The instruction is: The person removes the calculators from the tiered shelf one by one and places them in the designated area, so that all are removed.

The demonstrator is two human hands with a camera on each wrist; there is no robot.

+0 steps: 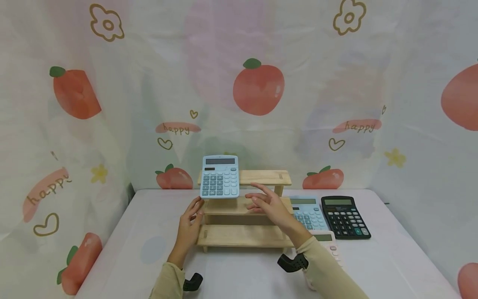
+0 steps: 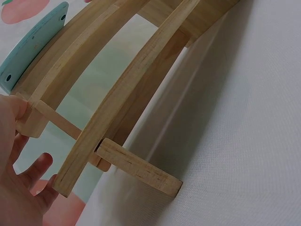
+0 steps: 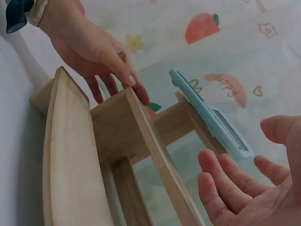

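A light blue calculator (image 1: 219, 176) leans tilted back at the left side of the top tier of a three-tier wooden shelf (image 1: 242, 236), its keys facing me. My left hand (image 1: 188, 226) is at the left end of the middle tier. In the right wrist view, the thumb and a finger of that left hand (image 3: 96, 52) pinch the board's end. My right hand (image 1: 274, 207) hovers over the right part of the middle tier, holding nothing. Its fingers are spread and relaxed, apart from the blue calculator (image 3: 207, 110) in the right wrist view.
Right of the shelf lie a second light blue calculator (image 1: 310, 216), a black calculator (image 1: 345, 218) and a pale pink calculator (image 1: 332, 245), partly hidden by my right sleeve (image 1: 328, 270). A fruit-printed cloth (image 1: 224, 137) hangs behind the white table (image 1: 123, 257).
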